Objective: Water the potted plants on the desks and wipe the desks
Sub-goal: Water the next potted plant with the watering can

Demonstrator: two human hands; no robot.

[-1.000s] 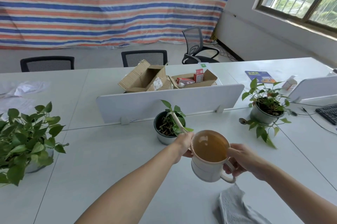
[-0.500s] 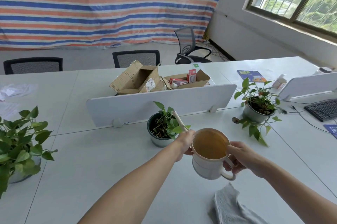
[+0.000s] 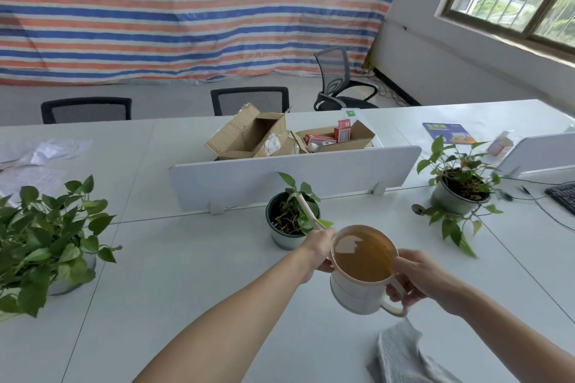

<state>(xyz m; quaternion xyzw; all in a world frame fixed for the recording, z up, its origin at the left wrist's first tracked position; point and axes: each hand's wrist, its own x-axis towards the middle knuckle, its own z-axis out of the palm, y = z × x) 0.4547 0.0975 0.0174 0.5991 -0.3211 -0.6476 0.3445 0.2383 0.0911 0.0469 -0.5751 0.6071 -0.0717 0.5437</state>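
Right hand point(image 3: 426, 281) clamped on watering can point(image 3: 362, 273) handle, can raised over desk point(image 3: 186, 273), full of brownish water. Left hand point(image 3: 320, 250) grips the can's spout side. Spout reaches into middle potted plant point(image 3: 291, 217). Grey cloth point(image 3: 401, 354) on desk below.

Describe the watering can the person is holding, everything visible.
The watering can is cream, plastic-looking and mug-shaped, with an open top, a loop handle and a thin straight spout. It holds brownish water near the rim. It is held above the white desk: the right hand grips the handle, the left hand steadies the spout side. The spout points toward the small dark-potted plant.
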